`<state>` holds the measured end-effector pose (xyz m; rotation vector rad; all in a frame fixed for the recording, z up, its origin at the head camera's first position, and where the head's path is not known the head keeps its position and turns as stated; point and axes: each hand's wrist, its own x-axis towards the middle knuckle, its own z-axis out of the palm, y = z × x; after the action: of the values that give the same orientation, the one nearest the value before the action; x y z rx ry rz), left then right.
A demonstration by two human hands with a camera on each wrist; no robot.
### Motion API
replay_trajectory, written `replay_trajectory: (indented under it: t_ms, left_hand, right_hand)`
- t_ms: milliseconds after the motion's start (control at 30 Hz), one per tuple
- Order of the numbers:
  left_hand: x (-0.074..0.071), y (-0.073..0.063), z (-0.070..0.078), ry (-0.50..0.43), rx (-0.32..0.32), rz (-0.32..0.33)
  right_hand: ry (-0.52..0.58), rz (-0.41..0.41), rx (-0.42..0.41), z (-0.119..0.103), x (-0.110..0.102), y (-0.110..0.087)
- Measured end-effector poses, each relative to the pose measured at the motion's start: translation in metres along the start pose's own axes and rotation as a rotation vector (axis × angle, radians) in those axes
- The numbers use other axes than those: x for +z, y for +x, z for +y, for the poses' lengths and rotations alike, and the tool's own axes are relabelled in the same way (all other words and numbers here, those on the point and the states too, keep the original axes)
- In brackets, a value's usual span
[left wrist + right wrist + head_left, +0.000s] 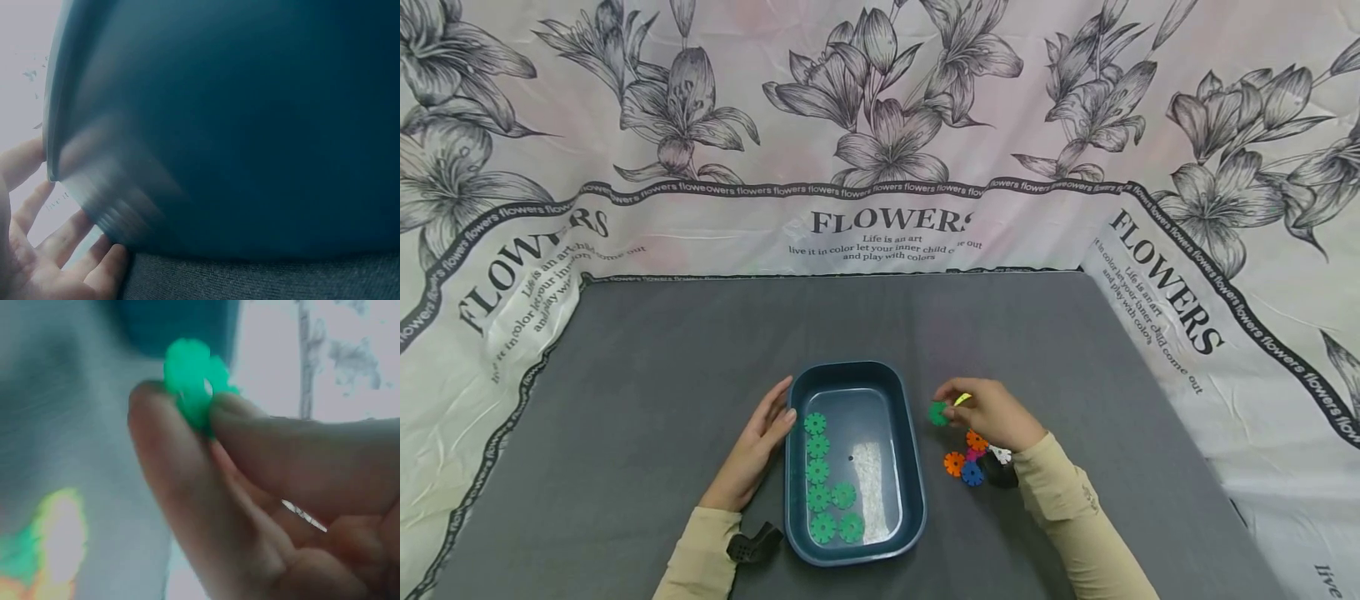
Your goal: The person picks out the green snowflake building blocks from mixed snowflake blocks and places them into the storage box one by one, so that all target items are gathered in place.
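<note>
In the head view a dark blue tray [917,500] holds several green flower-shaped discs [817,472] along its left side. My left hand [758,446] rests against the tray's left edge, thumb at the rim. In the left wrist view its spread fingers [65,240] lie along the outer wall. To the right of the tray, my right hand [988,412] pinches a green flower-shaped disc [194,378] between thumb and finger. A yellow disc [962,400] shows just beyond that hand.
Below my right hand lies a small pile of notched discs: orange [953,463], blue [972,473], pink and white [1002,455]. Grey cloth [700,333] covers the table. A flower-printed sheet [880,225] rises behind and on both sides.
</note>
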<state>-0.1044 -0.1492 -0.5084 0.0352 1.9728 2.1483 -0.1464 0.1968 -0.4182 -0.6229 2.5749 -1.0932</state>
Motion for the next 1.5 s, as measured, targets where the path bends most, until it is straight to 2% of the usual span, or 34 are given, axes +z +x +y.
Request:
replay_trajectory:
  t_ms: [133,300,467,700,933,1233,1400,1500]
  left_hand:
    - [0.000,0.000,0.001,0.004,-0.002,0.006]
    - [0.000,0.000,0.001,0.007,-0.014,0.004]
    - [0.000,0.002,0.001,0.010,-0.010,-0.006]
    - [0.001,0.004,0.003,-0.004,-0.015,-0.033]
    - [0.001,0.003,0.001,-0.026,-0.003,-0.043]
    - [-0.002,0.003,0.000,-0.022,-0.010,-0.025]
    - [-0.003,0.001,0.000,-0.019,-0.012,-0.019]
    - [-0.003,0.001,0.000,-0.020,-0.012,-0.017]
  right_hand:
    - [0.102,-0.117,-0.032,-0.022,-0.007,0.018]
    - [0.196,-0.306,0.005,-0.049,0.005,0.040]
    - [0.145,-0.447,0.002,-0.065,0.030,0.057]
    - [0.054,-0.552,0.012,-0.075,0.063,0.072]
    - [-0.045,-0.525,0.001,-0.079,0.083,0.075]
    - [-0.122,-0.470,-0.044,-0.082,0.091,0.075]
    - [-0.211,-0.445,-0.083,-0.084,0.089,0.074]
    - [-0.257,-0.411,-0.129,-0.086,0.077,0.070]
